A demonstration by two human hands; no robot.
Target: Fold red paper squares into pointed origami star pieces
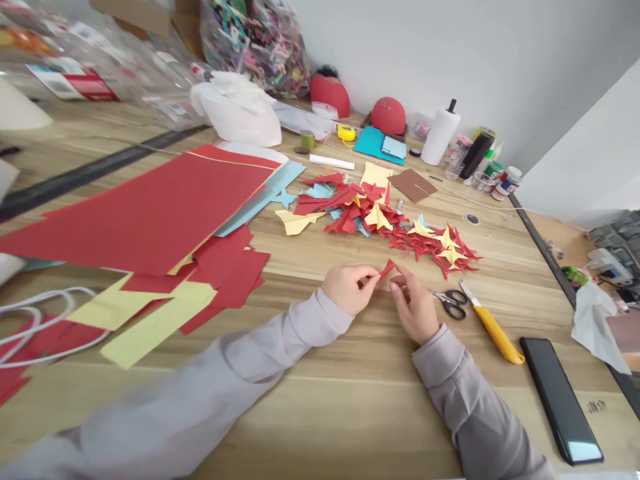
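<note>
A small folded piece of red paper (387, 268) is held above the table between my two hands. My left hand (350, 288) pinches its left end between thumb and fingers. On the other side, the fingertips of my right hand (411, 303) close on the right edge of the same piece. Just beyond my hands lies a heap of red paper scraps and folded stars (350, 207), with several yellow paper stars (450, 256) on top. Black-handled scissors (454, 303) rest right beside my right hand, next to a yellow utility knife (497, 333).
Large red paper sheets (150, 207) are stacked at left, with yellow strips (160, 323) and a white cable (45, 300) nearer me. A black phone (560, 400) lies at right. Bottles (506, 183), a white roll (440, 135) and plastic bags (255, 47) stand along the back.
</note>
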